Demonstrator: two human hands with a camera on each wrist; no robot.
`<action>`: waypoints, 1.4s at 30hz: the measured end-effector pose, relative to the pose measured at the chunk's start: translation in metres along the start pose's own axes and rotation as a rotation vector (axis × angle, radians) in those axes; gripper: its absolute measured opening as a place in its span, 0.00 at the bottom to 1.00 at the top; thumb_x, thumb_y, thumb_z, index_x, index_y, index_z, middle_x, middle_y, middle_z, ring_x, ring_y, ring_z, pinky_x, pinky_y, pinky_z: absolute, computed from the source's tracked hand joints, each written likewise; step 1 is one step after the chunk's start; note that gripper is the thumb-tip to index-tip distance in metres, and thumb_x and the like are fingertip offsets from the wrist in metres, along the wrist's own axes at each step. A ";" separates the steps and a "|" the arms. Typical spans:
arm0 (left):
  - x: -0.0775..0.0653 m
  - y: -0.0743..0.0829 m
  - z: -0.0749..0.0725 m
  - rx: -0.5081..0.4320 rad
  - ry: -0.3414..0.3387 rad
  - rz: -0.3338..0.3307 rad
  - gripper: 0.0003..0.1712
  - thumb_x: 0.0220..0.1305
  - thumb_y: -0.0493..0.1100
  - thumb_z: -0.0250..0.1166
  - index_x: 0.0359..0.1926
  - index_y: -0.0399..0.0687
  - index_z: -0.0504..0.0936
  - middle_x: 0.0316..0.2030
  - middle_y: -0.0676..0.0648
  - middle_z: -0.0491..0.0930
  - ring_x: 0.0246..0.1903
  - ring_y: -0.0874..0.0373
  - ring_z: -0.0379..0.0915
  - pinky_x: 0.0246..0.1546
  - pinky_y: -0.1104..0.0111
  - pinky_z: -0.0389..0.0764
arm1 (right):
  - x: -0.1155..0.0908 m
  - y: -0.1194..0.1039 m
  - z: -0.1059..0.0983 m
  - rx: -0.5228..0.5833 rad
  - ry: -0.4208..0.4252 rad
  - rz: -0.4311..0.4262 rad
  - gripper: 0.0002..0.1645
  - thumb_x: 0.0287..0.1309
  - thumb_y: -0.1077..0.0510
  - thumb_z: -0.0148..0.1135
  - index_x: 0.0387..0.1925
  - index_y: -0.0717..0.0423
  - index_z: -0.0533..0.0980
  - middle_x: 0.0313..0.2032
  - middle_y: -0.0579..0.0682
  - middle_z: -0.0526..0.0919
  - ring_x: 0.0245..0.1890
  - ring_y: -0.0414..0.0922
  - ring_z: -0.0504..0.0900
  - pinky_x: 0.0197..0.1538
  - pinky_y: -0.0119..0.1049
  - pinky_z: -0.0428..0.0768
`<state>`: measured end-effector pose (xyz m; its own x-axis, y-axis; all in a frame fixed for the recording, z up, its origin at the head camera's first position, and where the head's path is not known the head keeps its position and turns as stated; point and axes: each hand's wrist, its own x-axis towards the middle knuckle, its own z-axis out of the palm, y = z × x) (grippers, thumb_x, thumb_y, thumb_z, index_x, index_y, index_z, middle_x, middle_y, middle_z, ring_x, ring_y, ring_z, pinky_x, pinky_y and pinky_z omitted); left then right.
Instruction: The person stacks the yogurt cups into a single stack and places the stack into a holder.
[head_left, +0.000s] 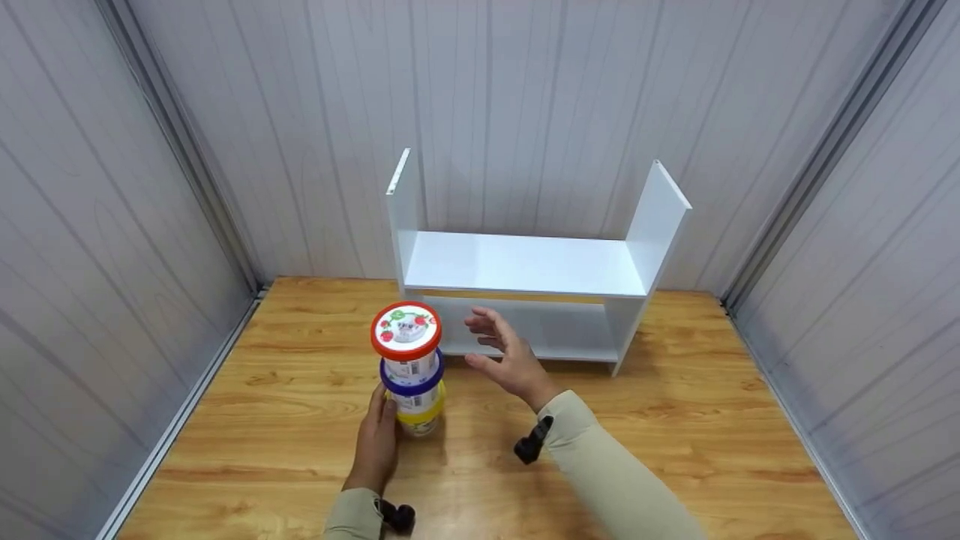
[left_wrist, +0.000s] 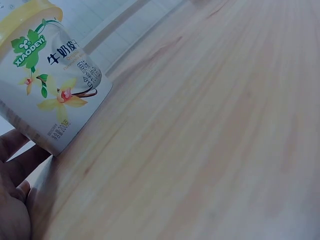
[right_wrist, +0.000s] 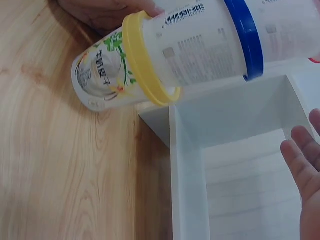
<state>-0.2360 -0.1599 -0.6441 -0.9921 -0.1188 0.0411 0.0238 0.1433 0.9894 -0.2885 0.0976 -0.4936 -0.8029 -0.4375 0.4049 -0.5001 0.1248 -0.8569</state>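
Three lidded plastic tubs stand in one upright stack on the wooden table. On top is the tub with a red lid (head_left: 406, 331), below it the tub with a blue lid (head_left: 412, 381), and at the bottom the tub with a yellow lid (left_wrist: 45, 80). My left hand (head_left: 373, 442) rests against the left side of the stack, low down, its fingers fairly straight and partly hidden by the tubs. To the right of the stack, my right hand (head_left: 514, 364) hovers in the air, fingers spread and touching nothing.
A white two-tier shelf (head_left: 525, 264) with raised side panels stands behind the hands, near the back wall. Pale panelled walls (head_left: 510, 112) enclose the wooden table (head_left: 300, 390) at the back and both sides.
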 end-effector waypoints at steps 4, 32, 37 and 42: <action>0.000 0.000 0.000 -0.011 -0.005 -0.031 0.37 0.73 0.73 0.41 0.78 0.75 0.53 0.77 0.51 0.57 0.77 0.47 0.49 0.75 0.45 0.52 | -0.005 -0.001 -0.009 0.014 0.036 0.007 0.38 0.63 0.61 0.68 0.71 0.52 0.63 0.64 0.51 0.74 0.67 0.53 0.71 0.69 0.49 0.71; -0.001 0.000 0.001 -0.052 -0.020 -0.013 0.37 0.73 0.73 0.43 0.78 0.74 0.53 0.77 0.51 0.56 0.77 0.48 0.47 0.75 0.46 0.50 | -0.038 -0.028 -0.087 -0.012 0.216 0.022 0.28 0.65 0.71 0.61 0.64 0.66 0.64 0.59 0.72 0.71 0.61 0.65 0.72 0.65 0.65 0.69; -0.002 -0.001 0.001 -0.024 -0.013 -0.005 0.37 0.73 0.73 0.42 0.78 0.74 0.53 0.77 0.50 0.56 0.77 0.47 0.47 0.75 0.45 0.50 | -0.045 -0.030 -0.101 -0.034 0.259 0.056 0.29 0.65 0.71 0.61 0.64 0.70 0.63 0.59 0.70 0.71 0.61 0.66 0.71 0.66 0.65 0.67; -0.002 -0.002 0.000 -0.015 -0.005 0.033 0.35 0.75 0.70 0.42 0.78 0.72 0.54 0.77 0.51 0.57 0.77 0.47 0.48 0.75 0.45 0.51 | -0.050 -0.029 -0.115 -0.069 0.290 0.078 0.31 0.66 0.69 0.61 0.66 0.72 0.61 0.59 0.65 0.73 0.63 0.66 0.71 0.67 0.62 0.67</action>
<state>-0.2345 -0.1605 -0.6462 -0.9913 -0.1095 0.0731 0.0584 0.1319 0.9895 -0.2712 0.2184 -0.4522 -0.8937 -0.1528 0.4218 -0.4466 0.2126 -0.8691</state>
